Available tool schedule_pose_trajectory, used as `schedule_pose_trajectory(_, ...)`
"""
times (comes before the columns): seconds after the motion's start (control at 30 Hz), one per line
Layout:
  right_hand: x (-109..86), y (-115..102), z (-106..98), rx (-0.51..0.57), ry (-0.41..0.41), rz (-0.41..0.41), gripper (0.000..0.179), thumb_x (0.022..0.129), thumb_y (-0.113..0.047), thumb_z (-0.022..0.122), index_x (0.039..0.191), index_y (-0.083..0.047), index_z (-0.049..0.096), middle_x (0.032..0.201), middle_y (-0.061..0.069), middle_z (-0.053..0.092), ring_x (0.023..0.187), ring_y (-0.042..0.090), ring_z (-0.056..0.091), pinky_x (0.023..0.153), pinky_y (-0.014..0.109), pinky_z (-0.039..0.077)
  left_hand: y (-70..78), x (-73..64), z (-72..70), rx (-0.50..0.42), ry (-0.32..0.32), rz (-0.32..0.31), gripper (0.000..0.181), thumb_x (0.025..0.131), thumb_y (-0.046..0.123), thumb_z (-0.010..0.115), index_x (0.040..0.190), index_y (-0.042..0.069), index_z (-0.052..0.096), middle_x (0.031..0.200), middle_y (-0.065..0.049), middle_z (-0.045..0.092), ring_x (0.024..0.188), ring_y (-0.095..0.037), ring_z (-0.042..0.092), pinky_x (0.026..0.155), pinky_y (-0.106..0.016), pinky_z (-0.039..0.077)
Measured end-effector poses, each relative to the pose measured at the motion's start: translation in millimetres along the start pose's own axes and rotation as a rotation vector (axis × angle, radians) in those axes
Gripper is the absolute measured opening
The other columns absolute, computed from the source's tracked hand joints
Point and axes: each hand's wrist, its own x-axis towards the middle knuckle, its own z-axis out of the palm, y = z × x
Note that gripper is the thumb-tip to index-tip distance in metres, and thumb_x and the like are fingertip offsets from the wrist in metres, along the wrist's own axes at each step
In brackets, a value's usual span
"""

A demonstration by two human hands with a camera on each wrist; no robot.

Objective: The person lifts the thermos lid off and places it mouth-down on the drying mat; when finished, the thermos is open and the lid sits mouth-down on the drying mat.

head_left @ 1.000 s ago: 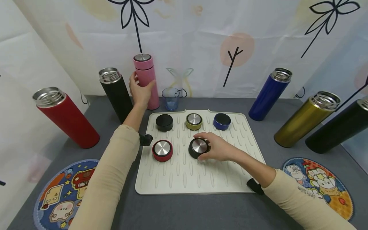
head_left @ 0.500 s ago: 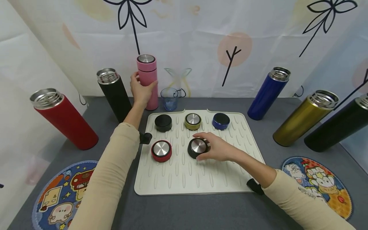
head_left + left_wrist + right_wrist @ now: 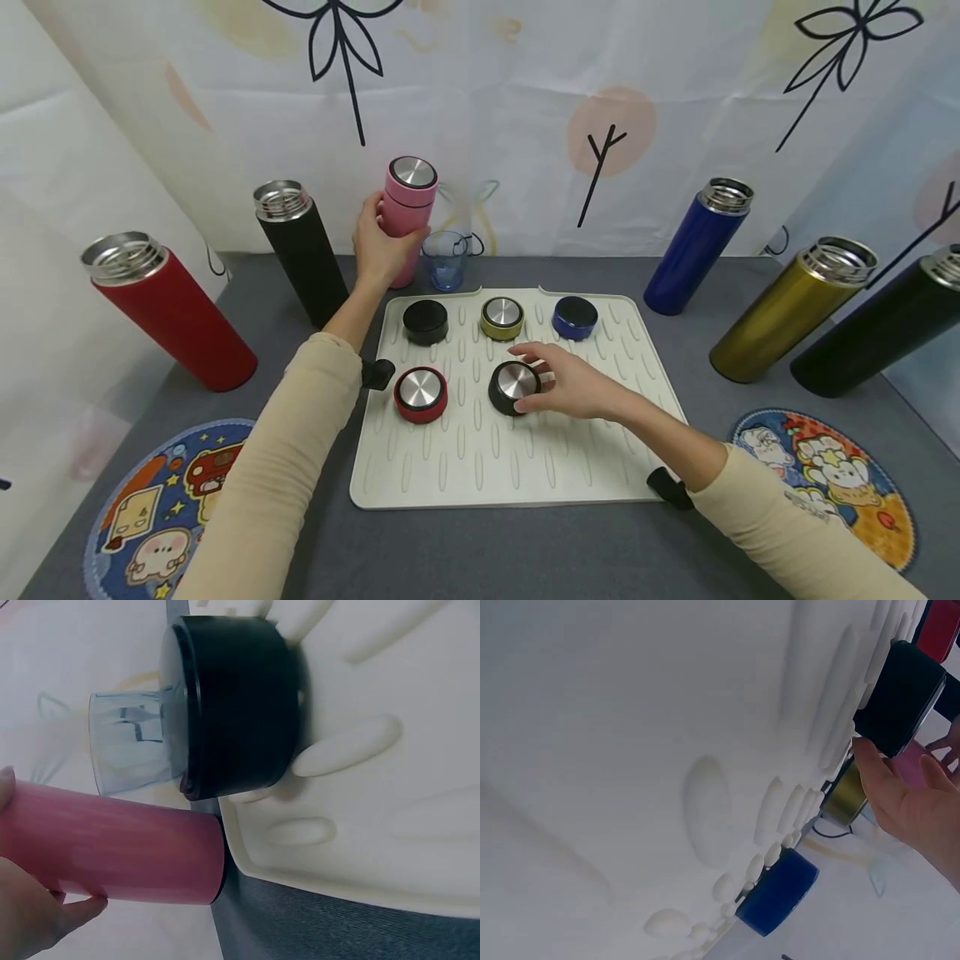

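My left hand (image 3: pixel 384 242) grips a pink thermos bottle (image 3: pixel 409 204) with its steel-topped lid on, near the table's back edge. In the head view the bottle leans a little right; whether its base touches the table I cannot tell. On the white ribbed mat (image 3: pixel 465 467), a black lid with a steel top (image 3: pixel 517 380) sits at my right hand (image 3: pixel 572 385). The thumb is at the lid's near edge, while the other fingers stand slightly apart from it. A clear blue cup (image 3: pixel 446 265) is just right of the pink bottle.
Also on the mat are a black lid (image 3: pixel 425 321), gold lid (image 3: pixel 502 318), blue lid (image 3: pixel 575 317) and red lid (image 3: pixel 421 394). Lidless bottles flank it: red (image 3: pixel 180 317), black (image 3: pixel 303 258), blue (image 3: pixel 693 250), gold (image 3: pixel 787 317), dark (image 3: pixel 877 333). Round cartoon placemats (image 3: pixel 832 483) lie at both sides.
My left hand has moved right with the pink bottle, whose top has tipped rightward. The right hand's fingers have loosened around the black lid, which stays in place.
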Motion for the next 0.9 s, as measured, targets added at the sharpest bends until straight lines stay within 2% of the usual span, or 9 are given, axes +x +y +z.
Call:
schedule_pose_trajectory(0.17,0.9,2.6,2.6,-0.020,-0.009,-0.013,0.075,0.077,-0.008,0.080,0.140,0.001,0.041,0.130,0.018,0.048,0.116,0.034,0.050,0.089,0.037,0.049,-3.0,-4.4,-4.7,0.021,0.044,0.053,0.072,0.072,0.021,0.085,0.133,0.010,0.048,0.124,-0.009,0.055,0.112,-0.021,0.053,0.095,-0.032,0.042)
schedule_pose_trajectory(0.33,2.4,5.4,5.7,-0.136,-0.005,-0.089,0.074,0.074,-0.006,0.081,0.137,0.003,0.043,0.130,0.018,0.050,0.114,0.033,0.051,0.088,0.039,0.047,0.1,-8.4,-10.0,0.032,0.065,0.095,0.072,0.071,0.022,0.085,0.133,0.011,0.049,0.125,-0.008,0.054,0.113,-0.019,0.051,0.095,-0.028,0.041)
schedule_pose_trajectory(0.53,3.2,4.3,5.5,-0.231,0.016,-0.108,0.071,0.074,-0.007,0.082,0.135,0.004,0.046,0.128,0.017,0.053,0.117,0.033,0.050,0.095,0.045,0.042,5.2,-12.4,-13.0,0.012,0.052,0.144,0.072,0.071,0.022,0.085,0.132,0.009,0.050,0.125,-0.008,0.055,0.113,-0.018,0.051,0.093,-0.024,0.041)
schedule_pose_trajectory(0.9,2.6,-0.5,1.1,-0.323,-0.041,-0.086,0.068,0.077,-0.005,0.078,0.136,0.002,0.046,0.123,0.018,0.051,0.109,0.027,0.049,0.090,0.042,0.043,10.1,-17.7,-18.3,0.026,0.030,0.172,0.071,0.072,0.021,0.084,0.133,0.010,0.049,0.126,-0.006,0.054,0.114,-0.016,0.049,0.094,-0.025,0.041)
